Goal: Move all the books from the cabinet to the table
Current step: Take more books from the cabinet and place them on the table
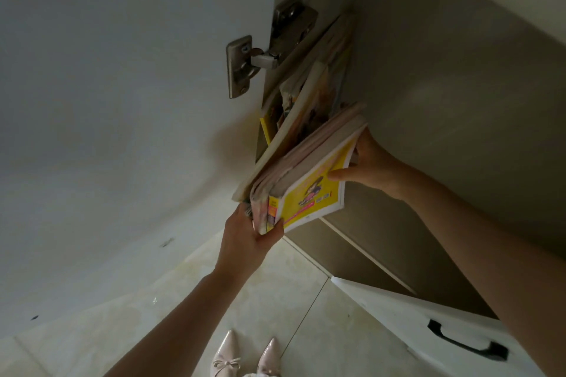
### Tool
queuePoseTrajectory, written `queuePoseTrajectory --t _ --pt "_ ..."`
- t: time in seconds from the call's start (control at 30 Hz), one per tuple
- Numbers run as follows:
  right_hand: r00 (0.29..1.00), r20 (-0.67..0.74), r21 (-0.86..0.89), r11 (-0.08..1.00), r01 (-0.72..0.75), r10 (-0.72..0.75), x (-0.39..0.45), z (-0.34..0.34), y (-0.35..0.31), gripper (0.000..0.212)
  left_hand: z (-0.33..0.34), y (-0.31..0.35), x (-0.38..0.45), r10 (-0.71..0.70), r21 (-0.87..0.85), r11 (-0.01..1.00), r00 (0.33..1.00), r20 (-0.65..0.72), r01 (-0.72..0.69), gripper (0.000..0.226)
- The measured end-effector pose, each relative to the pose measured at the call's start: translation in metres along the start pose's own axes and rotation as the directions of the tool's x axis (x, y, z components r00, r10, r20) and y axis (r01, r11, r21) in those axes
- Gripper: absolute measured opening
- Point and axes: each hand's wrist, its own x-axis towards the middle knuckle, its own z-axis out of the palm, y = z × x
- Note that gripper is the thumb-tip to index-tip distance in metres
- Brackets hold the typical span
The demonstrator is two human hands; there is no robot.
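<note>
You've got both hands on a bundle of books (301,180) at the front edge of the cabinet (428,95) shelf, yellow cover facing you. Your left hand (245,236) cups the near bottom corner of the bundle, thumb curled up against the spines and fingers wrapped underneath. Your right hand (364,165) clamps the far side, thumb pressed flat on the yellow cover, fingers tucked behind the pages where I can't see them.

This looks like the pull-out step: the bundle is tilted, partly past the shelf's front edge, not yet clear. More leaning books (303,92) stand behind it, deeper on the shelf near the hinge (245,66) side, one of them resting against your bundle.

Next move, I'd say: draw the bundle straight toward you, squeezing from both sides so the loose pink-edged ones in the middle don't slide out. Expect the leaning ones to tip as support goes. The table isn't in view, so you'll have to turn to find it.
</note>
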Motion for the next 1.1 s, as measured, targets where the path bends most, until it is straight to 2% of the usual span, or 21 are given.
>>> queuePoseTrajectory --t 0.07,0.13,0.23,0.3,0.4,0.57,0.7,0.83,0.97,1.1 --pt "0.999 0.041 -0.048 0.999 -0.026 0.028 0.003 -0.004 -0.003 0.08 -0.003 -0.002 0.0 -0.004 -0.021 1.0 1.0 -0.006 0.004 0.043" --pt "0.996 0.075 -0.108 0.993 -0.039 0.047 0.008 -0.006 -0.005 0.067 -0.003 -0.002 0.001 -0.007 -0.057 0.998 1.0 -0.007 0.007 0.033" --pt "0.995 0.095 -0.07 0.997 0.011 -0.004 0.012 -0.001 -0.008 0.072 -0.002 0.003 0.004 -0.107 -0.19 0.976 0.994 -0.011 0.103 0.028" --pt "0.994 0.074 -0.061 0.995 0.081 -0.077 0.013 0.003 -0.007 0.08 -0.002 0.006 0.006 -0.16 -0.306 0.941 0.987 -0.027 0.144 0.038" --pt "0.991 0.031 -0.075 0.989 0.13 -0.128 0.009 0.011 -0.002 0.069 -0.002 0.011 0.011 -0.177 -0.437 0.889 0.983 -0.051 0.138 0.049" --pt "0.991 -0.029 -0.049 0.99 0.133 -0.134 -0.017 0.021 0.001 0.053 -0.01 0.016 -0.004 -0.186 -0.503 0.851 0.982 -0.017 0.152 0.055" --pt "0.973 -0.169 -0.038 0.988 0.153 -0.157 -0.065 0.033 -0.013 0.057 -0.024 0.033 -0.033 -0.251 -0.564 0.794 0.967 0.034 0.226 0.069" --pt "0.96 -0.269 0.036 0.995 0.092 -0.079 -0.126 0.049 -0.031 0.046 -0.044 0.068 -0.075 -0.314 -0.634 0.699 0.939 0.141 0.329 0.067" --pt "0.964 -0.266 0.071 0.997 -0.008 0.027 -0.189 0.06 -0.055 0.057 -0.071 0.106 -0.121 -0.364 -0.659 0.633 0.908 0.21 0.406 0.062" --pt "0.954 -0.298 0.005 1.0 -0.023 0.023 -0.254 0.08 -0.076 0.063 -0.1 0.138 -0.172 -0.432 -0.677 0.561 0.866 0.25 0.476 0.058"
